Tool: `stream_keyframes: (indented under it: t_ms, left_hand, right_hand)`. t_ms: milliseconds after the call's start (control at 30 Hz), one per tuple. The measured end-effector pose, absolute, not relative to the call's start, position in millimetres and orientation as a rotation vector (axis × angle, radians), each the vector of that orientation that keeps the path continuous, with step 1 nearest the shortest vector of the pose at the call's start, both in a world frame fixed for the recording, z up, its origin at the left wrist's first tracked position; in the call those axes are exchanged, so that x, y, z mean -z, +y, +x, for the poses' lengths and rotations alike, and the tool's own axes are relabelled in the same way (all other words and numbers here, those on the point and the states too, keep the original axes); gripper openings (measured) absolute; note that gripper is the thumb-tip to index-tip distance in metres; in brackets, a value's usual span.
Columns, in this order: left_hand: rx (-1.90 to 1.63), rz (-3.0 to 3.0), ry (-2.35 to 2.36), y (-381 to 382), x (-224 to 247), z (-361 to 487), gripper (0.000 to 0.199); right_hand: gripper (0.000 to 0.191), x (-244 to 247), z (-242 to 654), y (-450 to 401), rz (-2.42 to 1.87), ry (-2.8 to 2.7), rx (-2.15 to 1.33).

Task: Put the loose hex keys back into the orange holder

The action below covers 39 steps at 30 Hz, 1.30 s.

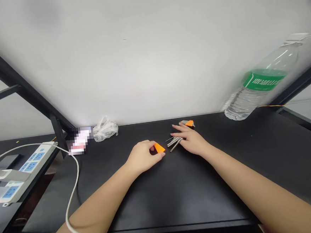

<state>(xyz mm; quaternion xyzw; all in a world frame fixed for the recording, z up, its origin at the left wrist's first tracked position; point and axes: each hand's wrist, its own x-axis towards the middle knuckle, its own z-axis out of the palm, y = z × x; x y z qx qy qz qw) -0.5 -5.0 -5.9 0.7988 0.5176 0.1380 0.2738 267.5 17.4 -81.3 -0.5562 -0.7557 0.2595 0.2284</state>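
My left hand (143, 156) pinches a small flat orange piece (159, 147) between thumb and fingers, just above or on the black tabletop (161, 197). To its right, my right hand (190, 139) lies palm down with fingers stretched out over several thin metal rods (174, 141). The rods fan out from under the palm toward my left hand, and their far ends are hidden. Behind the right fingertips lies a small bundle (184, 122) of similar greyish pieces with an orange part (189, 123) on it.
A crumpled clear plastic bag (105, 129) sits by the wall, next to a blurred-out item (80, 141). At right stands a large water bottle (259, 80) with a green label. A white power strip (28, 169) and a looping white cable (77, 182) are at left, beside black frame bars (34, 93).
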Motion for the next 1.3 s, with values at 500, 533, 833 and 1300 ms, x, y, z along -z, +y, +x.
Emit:
stream_keyframes:
  t_ms: [500,533,833,1300]
  left_hand:
    - [-0.408,2.152,1.396,-3,10,-2,0.025]
    - [-0.407,2.151,1.394,-3,10,-2,0.025]
    - [-0.402,2.160,1.398,-3,13,-2,0.027]
    - [-0.377,2.170,1.366,-2,12,-2,0.028]
  right_hand:
    - [0.049,87,271,17,-1.536,-2.195,-0.721]
    - [0.049,86,271,16,-1.532,-2.194,-0.732]
    - [0.051,77,272,11,-1.541,-2.168,-0.851]
    - [0.054,72,268,12,-1.589,-2.068,-0.894]
